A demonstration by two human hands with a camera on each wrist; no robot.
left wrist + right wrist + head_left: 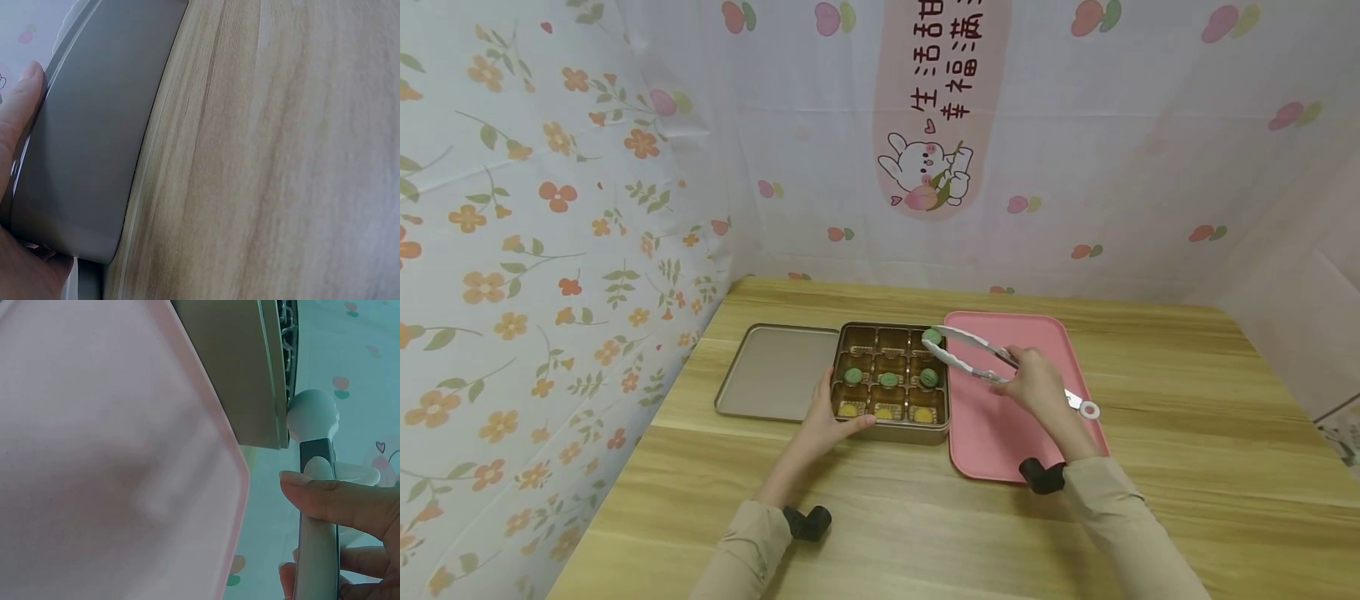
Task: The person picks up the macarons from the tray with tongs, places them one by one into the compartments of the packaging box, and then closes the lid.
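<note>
A divided metal box point(891, 433) holds green round pieces point(889, 380) across its middle row and yellow round pieces point(883, 412) along the front. My left hand point(823, 427) grips its front left corner, thumb along the front rim and fingers at the left side. The left wrist view shows the thumb over the edge of the box point(94, 137). My right hand point(1037, 385) holds white-tipped tongs point(973, 369) by the handles. Their tips are around another green round piece point(932, 336) at the back right compartment. In the right wrist view the tongs' tip point(312, 415) overlaps the box rim.
A pink tray point(1000, 446) lies right of the box, beneath my right hand. Left of the box lies a flat metal lid point(778, 371). Patterned cloth point(820, 167) hangs behind and to the left of the wooden table point(880, 525).
</note>
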